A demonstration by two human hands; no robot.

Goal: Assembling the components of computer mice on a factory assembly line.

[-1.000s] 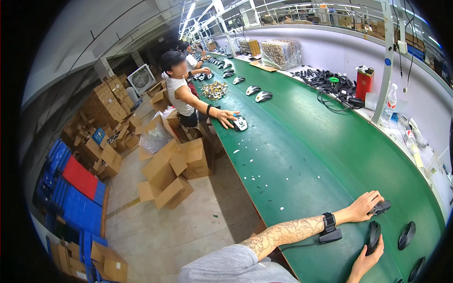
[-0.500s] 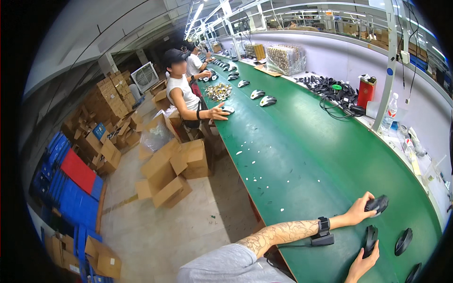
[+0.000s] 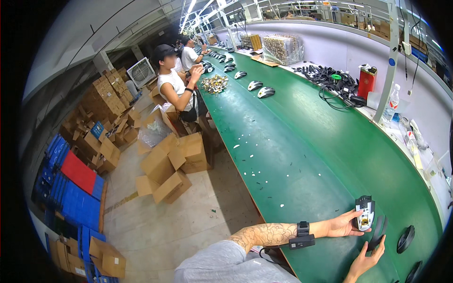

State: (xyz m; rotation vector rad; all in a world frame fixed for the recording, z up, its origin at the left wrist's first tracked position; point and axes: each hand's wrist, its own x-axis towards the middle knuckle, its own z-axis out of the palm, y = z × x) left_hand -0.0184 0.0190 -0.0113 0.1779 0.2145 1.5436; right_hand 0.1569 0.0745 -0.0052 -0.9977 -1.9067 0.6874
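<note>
Near the lower right, my left hand [image 3: 343,224] is closed on a computer mouse base [image 3: 364,212] whose inside is exposed, white with small yellowish parts. Close beside it, my right hand [image 3: 369,260] grips a thin black mouse cover [image 3: 376,236], held upright between thumb and fingers. Cover and base sit a small gap apart. To the right of my right hand lies another black mouse shell [image 3: 406,239] on the green bench [image 3: 311,137]. One more dark shell [image 3: 414,272] shows at the picture's lower rim.
Several assembled mice [image 3: 266,92] stand farther up the bench. Past them is a pile of small metallic parts [image 3: 214,84], with a co-worker [image 3: 172,87] alongside. Tiny white scraps dot the surface. Black cables [image 3: 330,80] and a bottle [image 3: 391,104] line the right ledge; open cartons [image 3: 172,165] are on the floor.
My left hand has drawn back toward my right; the mouse in it now shows its open inside. My right hand has lifted the black cover slightly. The co-worker's hands have risen off the bench.
</note>
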